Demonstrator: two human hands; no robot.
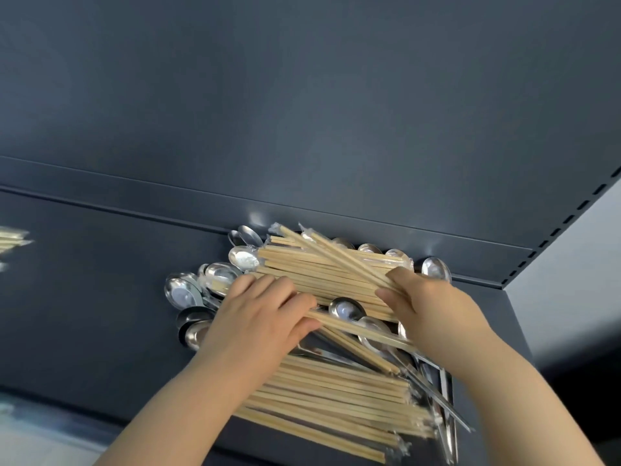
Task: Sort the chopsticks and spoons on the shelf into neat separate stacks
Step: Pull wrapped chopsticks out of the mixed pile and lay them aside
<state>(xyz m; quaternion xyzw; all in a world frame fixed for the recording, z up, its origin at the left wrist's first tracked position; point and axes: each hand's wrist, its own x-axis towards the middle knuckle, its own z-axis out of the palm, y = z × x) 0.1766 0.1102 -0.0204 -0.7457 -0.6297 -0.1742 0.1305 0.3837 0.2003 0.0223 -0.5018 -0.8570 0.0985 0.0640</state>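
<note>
1 dark shelf (100, 297), mixed heap of chopsticks (319, 274) and spoons (183, 292)

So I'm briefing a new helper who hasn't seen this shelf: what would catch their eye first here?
The tangled heap of pale chopsticks in the middle of the dark shelf, with shiny spoons poking out at its left, back and right. Both hands are in it: the left hand curls over chopsticks at the heap's left, the right hand grips chopsticks at its right.
</note>
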